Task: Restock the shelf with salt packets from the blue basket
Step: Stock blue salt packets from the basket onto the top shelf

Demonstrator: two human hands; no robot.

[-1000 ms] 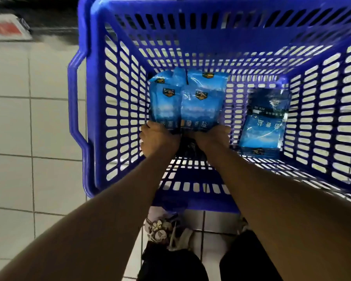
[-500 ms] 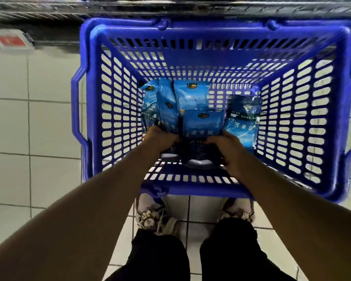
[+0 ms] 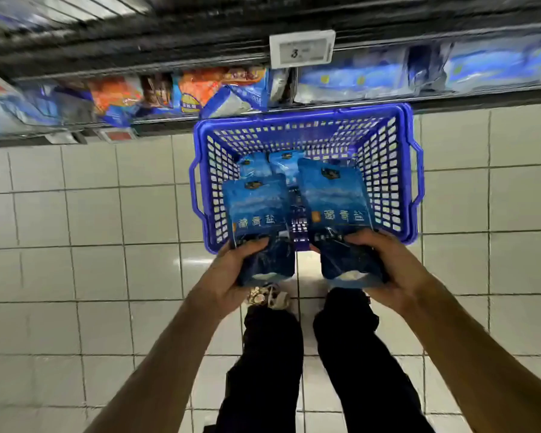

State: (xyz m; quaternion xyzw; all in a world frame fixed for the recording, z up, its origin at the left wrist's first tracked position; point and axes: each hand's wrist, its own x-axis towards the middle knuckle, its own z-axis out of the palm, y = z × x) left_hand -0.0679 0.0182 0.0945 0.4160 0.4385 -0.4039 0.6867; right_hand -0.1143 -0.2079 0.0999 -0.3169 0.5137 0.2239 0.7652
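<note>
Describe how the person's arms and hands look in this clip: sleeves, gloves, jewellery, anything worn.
Both forearms are bare up to the edge of the picture, with no sleeve in view. The left hand and right hand wear no gloves, and no watch, ring or wristband shows on either. Below them the person wears dark trousers and a light patterned shoe.

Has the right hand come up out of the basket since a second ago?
Yes. The right hand, holding a salt packet, now sits above the blue basket near rim instead of down inside.
</note>
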